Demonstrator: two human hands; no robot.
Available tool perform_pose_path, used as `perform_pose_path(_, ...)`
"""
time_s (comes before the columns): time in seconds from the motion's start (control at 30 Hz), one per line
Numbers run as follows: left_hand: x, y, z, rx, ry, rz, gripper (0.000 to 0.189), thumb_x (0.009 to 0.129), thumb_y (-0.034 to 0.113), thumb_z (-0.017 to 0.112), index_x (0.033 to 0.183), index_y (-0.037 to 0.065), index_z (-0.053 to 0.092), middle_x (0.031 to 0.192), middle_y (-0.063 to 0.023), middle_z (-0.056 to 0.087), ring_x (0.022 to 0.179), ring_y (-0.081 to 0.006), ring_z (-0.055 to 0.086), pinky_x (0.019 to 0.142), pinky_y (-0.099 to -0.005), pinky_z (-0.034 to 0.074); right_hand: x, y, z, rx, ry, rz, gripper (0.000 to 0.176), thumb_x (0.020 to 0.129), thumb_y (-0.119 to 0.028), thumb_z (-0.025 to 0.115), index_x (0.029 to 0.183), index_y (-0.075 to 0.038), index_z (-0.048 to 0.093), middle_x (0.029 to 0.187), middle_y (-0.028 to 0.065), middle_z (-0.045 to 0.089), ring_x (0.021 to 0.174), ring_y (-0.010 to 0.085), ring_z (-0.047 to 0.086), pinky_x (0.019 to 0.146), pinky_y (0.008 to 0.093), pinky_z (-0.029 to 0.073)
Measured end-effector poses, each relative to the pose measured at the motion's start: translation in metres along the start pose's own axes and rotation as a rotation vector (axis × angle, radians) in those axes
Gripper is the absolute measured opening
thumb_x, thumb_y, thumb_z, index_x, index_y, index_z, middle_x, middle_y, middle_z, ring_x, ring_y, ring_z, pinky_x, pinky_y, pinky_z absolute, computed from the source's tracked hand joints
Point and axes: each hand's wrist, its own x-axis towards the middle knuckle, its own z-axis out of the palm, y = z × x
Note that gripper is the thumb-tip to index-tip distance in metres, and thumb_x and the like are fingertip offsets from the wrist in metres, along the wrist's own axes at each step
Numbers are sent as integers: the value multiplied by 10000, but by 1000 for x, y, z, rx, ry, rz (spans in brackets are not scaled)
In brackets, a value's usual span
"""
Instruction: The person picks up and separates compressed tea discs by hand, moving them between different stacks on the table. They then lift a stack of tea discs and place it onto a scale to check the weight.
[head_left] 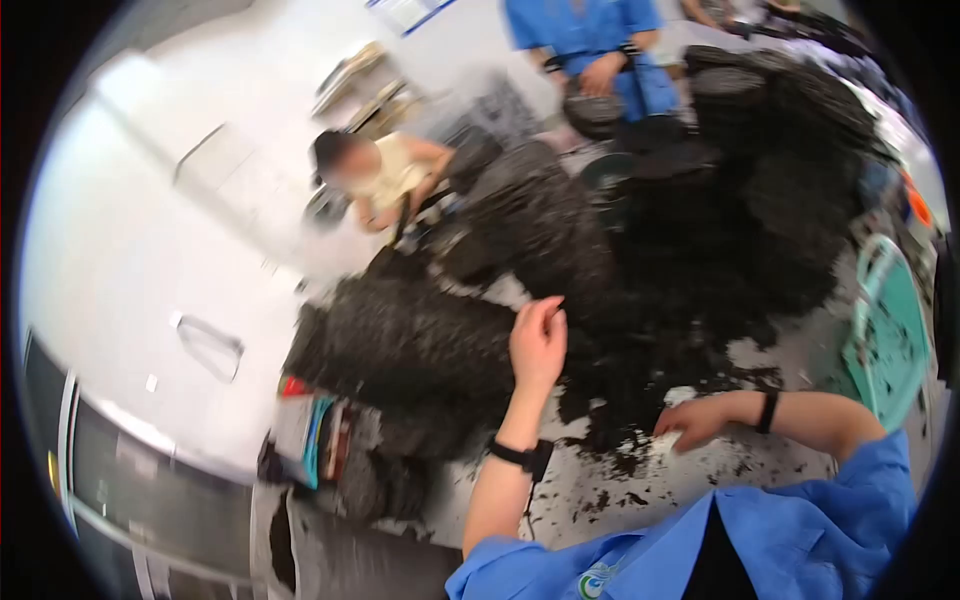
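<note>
My left hand [538, 340] is raised over the table with its fingers bunched together, right at the edge of a big heap of black pieces [560, 250]. Blur hides whether it pinches a piece. A black watch sits on that wrist. My right hand [692, 420] lies low on the pale tabletop [780, 365] among black crumbs and scraps [620, 470], fingers loosely curled beside a small white patch [683, 396]. A black band is on that wrist. Both sleeves are blue.
Another stack of black pieces [410, 340] lies at the left, above a colourful packet [305, 430]. A seated person in a pale yellow top [395, 175] and a person in blue [590, 45] holding a black stack are across the table. A teal chair [885, 335] stands at the right.
</note>
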Motion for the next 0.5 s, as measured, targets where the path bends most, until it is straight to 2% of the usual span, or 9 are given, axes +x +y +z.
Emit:
perform_pose_path(0.03, 6, 7, -11, -8, 29, 38, 172, 865, 60, 615, 1036, 53, 638, 918, -104, 610, 754, -234, 608, 691, -328, 492, -2, -1, -11, -265, 228, -20, 476, 848, -216, 675, 1275, -47, 552, 1180, 152, 628, 1143, 265, 579, 962, 370, 468)
perform_pose_path(0.1, 2, 3, -32, -43, 71, 110, 199, 854, 46, 621, 1052, 38, 636, 938, -119, 602, 852, -236, 617, 773, -321, 488, -9, -14, -35, -240, 547, 176, 411, 870, -178, 658, 1244, -36, 562, 1133, 118, 647, 1067, 202, 608, 909, 343, 489)
perform_pose_path(0.17, -22, -10, -61, 159, 188, 121, 242, 832, 52, 634, 1074, 44, 626, 1049, -149, 606, 990, -292, 606, 880, -364, 472, -12, -15, -44, 500, 559, 131, 381, 855, -128, 663, 1210, -26, 569, 1079, 95, 656, 990, 167, 621, 855, 321, 509)
perform_pose_path(0.2, -38, -22, -80, 226, 266, 67, 276, 812, 50, 642, 1087, 56, 625, 1107, -154, 605, 1067, -319, 574, 940, -382, 445, -13, -23, -43, 501, 529, 114, 381, 855, -128, 663, 1210, -26, 569, 1079, 95, 656, 990, 167, 621, 855, 321, 509)
perform_pose_path(0.27, -79, -53, -123, 464, 508, -102, 310, 791, 36, 636, 1101, 38, 615, 1131, -132, 590, 1054, -294, 567, 956, -377, 435, -26, -37, -38, 620, 430, 161, 361, 852, -90, 653, 1194, -16, 567, 1039, 74, 661, 931, 135, 621, 828, 298, 514)
perform_pose_path(0.3, -106, -79, -146, 451, 702, -231, 328, 791, 21, 608, 1119, 21, 600, 1133, -143, 581, 1078, -297, 536, 969, -385, 413, -31, -47, -35, 441, 401, 176, 343, 851, -88, 645, 1176, -4, 575, 1017, 84, 674, 918, 154, 636, 816, 301, 519)
perform_pose_path(0.4, -215, -161, -233, 541, 1438, -555, 380, 798, 25, 609, 1153, -73, 518, 1173, -183, 529, 1096, -294, 511, 985, -394, 393, -39, -60, -23, 330, 314, 155, 327, 842, -85, 652, 1153, -3, 593, 985, 96, 685, 898, 168, 648, 812, 307, 523)
perform_pose_path(0.47, -282, -170, -274, 366, 1583, -912, 489, 779, 63, 630, 1193, -146, 475, 1156, -239, 565, 1041, -332, 541, 967, -374, 397, -40, -51, -11, 349, 335, 157, 312, 833, -87, 656, 1131, -4, 612, 974, 102, 691, 900, 181, 654, 817, 318, 525)
perform_pose_path(0.5, -316, -194, -286, 49, 1691, -1049, 560, 813, 107, 644, 1296, -104, 452, 1341, -255, 467, 1144, -343, 492, 956, -433, 410, -37, -53, -7, 356, 331, 154, 312, 833, -87, 656, 1131, -4, 612, 974, 102, 691, 900, 181, 654, 817, 318, 525)
